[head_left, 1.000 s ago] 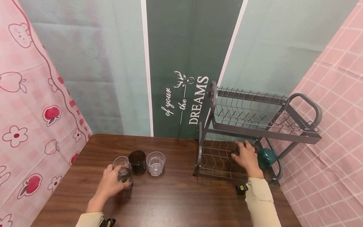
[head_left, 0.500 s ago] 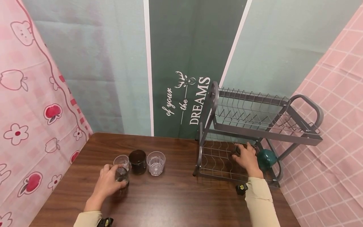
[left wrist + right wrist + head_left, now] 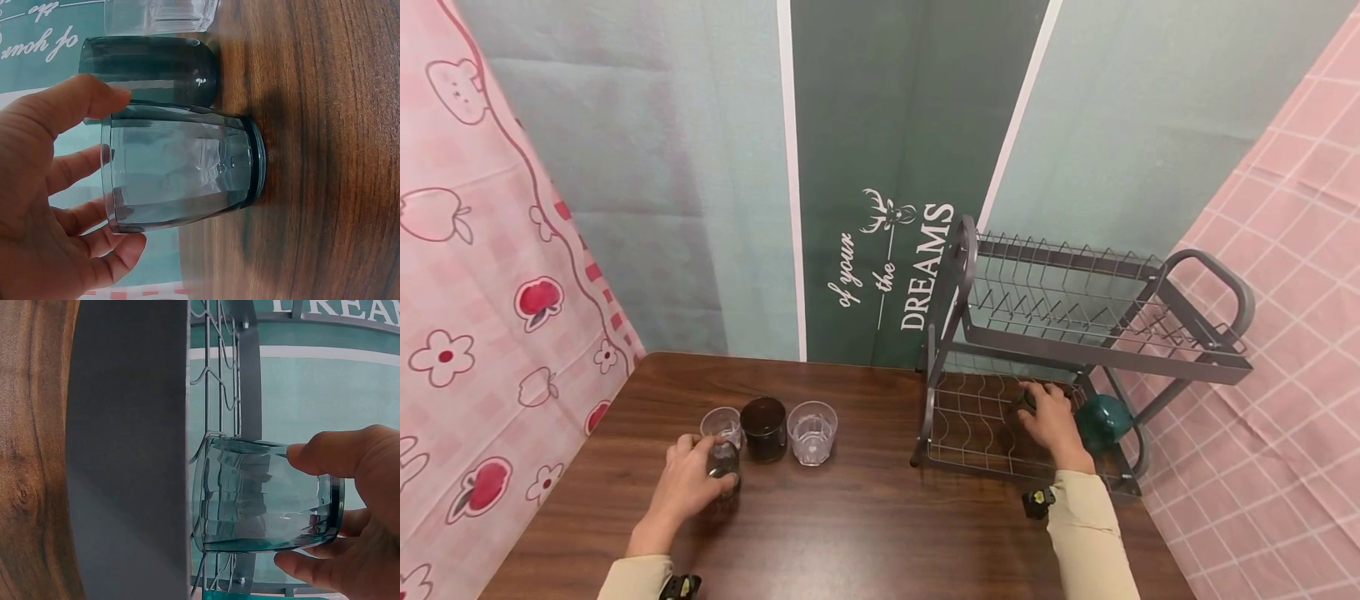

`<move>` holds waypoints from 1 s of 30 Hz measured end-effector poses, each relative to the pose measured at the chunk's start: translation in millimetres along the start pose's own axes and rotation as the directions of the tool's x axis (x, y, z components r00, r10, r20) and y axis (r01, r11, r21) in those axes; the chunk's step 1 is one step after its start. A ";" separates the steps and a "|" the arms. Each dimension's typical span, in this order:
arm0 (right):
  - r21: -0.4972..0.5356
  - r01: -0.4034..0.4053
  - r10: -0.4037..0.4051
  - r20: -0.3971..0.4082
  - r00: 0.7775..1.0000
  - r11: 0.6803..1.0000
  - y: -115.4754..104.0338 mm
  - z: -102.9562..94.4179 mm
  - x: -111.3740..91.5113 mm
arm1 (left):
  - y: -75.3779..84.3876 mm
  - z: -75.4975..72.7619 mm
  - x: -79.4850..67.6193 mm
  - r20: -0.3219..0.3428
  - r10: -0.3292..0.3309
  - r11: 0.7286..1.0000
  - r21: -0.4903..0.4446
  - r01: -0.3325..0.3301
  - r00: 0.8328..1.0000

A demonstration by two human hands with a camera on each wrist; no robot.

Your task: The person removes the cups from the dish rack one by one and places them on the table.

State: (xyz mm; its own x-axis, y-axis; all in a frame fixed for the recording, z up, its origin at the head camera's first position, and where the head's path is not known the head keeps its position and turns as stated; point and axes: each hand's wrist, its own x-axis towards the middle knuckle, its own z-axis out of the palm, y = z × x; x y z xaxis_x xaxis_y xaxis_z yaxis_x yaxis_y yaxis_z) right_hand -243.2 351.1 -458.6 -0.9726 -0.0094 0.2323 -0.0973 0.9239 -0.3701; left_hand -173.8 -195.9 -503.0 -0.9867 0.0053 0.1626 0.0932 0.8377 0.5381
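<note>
Around the rim of a smoky grey drinking glass (image 3: 181, 169) my left hand (image 3: 688, 475) holds thumb and fingers on opposite sides. That glass stands upright, its base at or just above the wooden table. Behind it are a clear glass (image 3: 721, 423), a dark glass (image 3: 765, 433) and another clear glass (image 3: 812, 437). At the right, my right hand (image 3: 1051, 423) grips a teal-tinted glass (image 3: 262, 497) by its thick base end. Its mouth faces down onto the wires of the rack's lower shelf. In the head view the right hand mostly covers it.
A two-tier grey dish rack (image 3: 1101, 354) stands at the table's right; its upper shelf (image 3: 1060, 292) overhangs the lower one. A teal rounded vessel (image 3: 1103, 421) lies on the lower shelf beside my right hand. The brown table (image 3: 850, 517) extends between the hands. Curtains hang behind and on both sides.
My left hand has drawn the grey glass slightly left and toward me, uncovering more of the clear glass behind. My right hand stays at the lower shelf, its fingers slightly lower.
</note>
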 end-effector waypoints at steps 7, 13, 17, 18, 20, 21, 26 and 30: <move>0.000 -0.005 0.005 -0.005 1.000 1.000 -1.2 -4.5 -0.9 | 4.2 -4.9 -0.4 -0.006 0.035 0.999 0.011 -0.035 0.999; 0.005 -0.002 0.003 -0.043 0.999 1.000 -11.2 -17.3 0.8 | 10.3 -17.8 2.8 -0.038 0.085 0.996 0.025 -0.085 0.996; 0.014 0.002 -0.001 -0.039 0.999 1.000 -18.4 -21.7 0.6 | 10.7 -20.5 4.5 -0.028 0.085 0.996 0.031 -0.085 0.996; 0.018 0.003 -0.002 -0.038 0.999 1.000 -19.7 -22.0 0.3 | 10.8 -20.4 4.7 -0.022 0.083 0.996 0.029 -0.082 0.996; 0.024 0.006 -0.005 -0.042 0.999 1.000 -21.0 -22.0 -0.2 | 11.3 -20.0 4.8 -0.015 0.079 0.997 0.025 -0.078 0.997; 0.025 0.007 -0.006 -0.045 0.999 1.000 -21.5 -21.8 -0.3 | 11.7 -19.9 4.8 -0.015 0.079 0.997 0.024 -0.079 0.997; 0.021 0.017 -0.016 -0.059 0.998 1.000 -23.0 -21.0 -3.4 | 17.2 -20.9 3.5 -0.023 0.095 0.995 0.035 -0.094 0.995; 0.025 0.008 -0.007 -0.053 0.999 1.000 -26.6 -22.8 -11.5 | 24.3 -20.8 1.7 -0.030 0.120 0.991 0.063 -0.118 0.992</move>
State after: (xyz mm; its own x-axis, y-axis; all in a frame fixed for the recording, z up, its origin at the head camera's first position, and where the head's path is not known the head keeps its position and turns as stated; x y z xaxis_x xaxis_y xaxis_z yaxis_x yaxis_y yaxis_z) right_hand -224.6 335.4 -430.9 -0.9594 0.0042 0.2821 -0.1109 0.9137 -0.3909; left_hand -170.5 -186.9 -472.4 -0.9639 0.0896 0.2509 0.2006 0.8639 0.4620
